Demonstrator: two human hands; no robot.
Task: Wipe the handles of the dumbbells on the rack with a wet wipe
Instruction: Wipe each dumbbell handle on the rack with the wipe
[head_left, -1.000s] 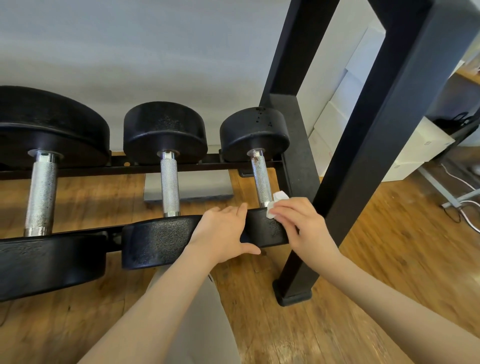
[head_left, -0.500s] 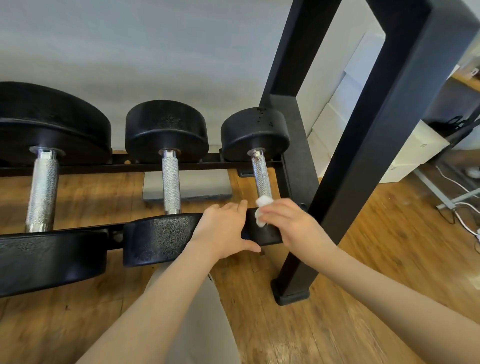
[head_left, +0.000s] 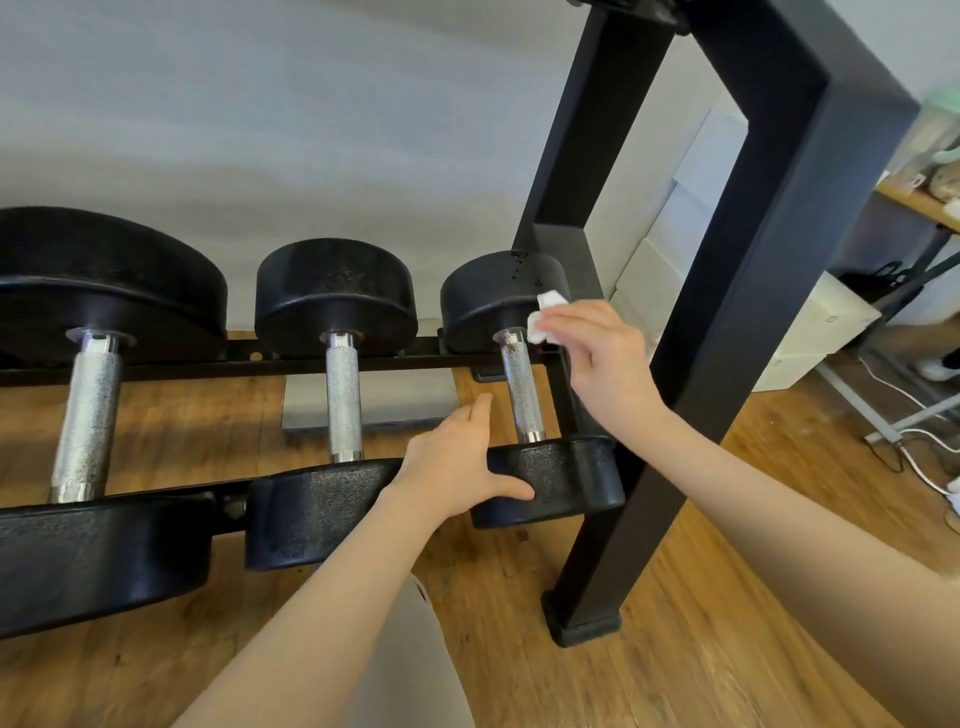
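Right hand (head_left: 597, 353) pinches the wipe (head_left: 543, 317) between fingertips and thumb, at the far end of the right handle (head_left: 521, 389), just beside the collar. Left hand (head_left: 457, 457) rests on the near head (head_left: 561, 480) of that dumbbell, thumb along its near face, fingers laid over the top.

Rack (head_left: 691, 312): black frame, post at right, rails carrying three dumbbells side by side. Big dumbbell (head_left: 88, 405) at left, middle one (head_left: 343, 400), small one at right. Floor is wood.

Risks, as judged: wipe is bunched small, so a stroke could miss the handle's underside. Knurling looks rough and might snag or shred it. A firm push could roll the dumbbell if the left hand eases off.
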